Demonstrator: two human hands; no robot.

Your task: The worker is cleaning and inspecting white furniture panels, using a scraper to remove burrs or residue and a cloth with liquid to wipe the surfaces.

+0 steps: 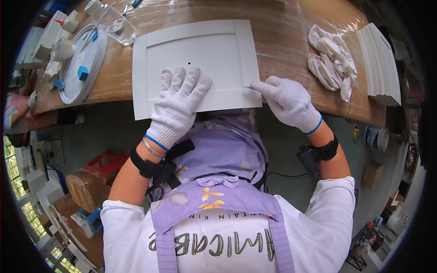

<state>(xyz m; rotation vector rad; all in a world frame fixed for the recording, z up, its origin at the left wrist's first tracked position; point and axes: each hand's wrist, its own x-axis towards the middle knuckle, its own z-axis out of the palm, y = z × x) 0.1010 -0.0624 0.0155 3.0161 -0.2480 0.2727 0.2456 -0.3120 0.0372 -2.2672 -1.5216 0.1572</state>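
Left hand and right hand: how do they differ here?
The left hand lies open and flat on the white panel; the right hand is curled. The right hand holds a thin pointed tool at the panel's right edge; the left hand shows none. Both wear white gloves with blue-edged cuffs.

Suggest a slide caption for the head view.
Gloved left hand resting on white panel, right hand holding slim pointed tool.
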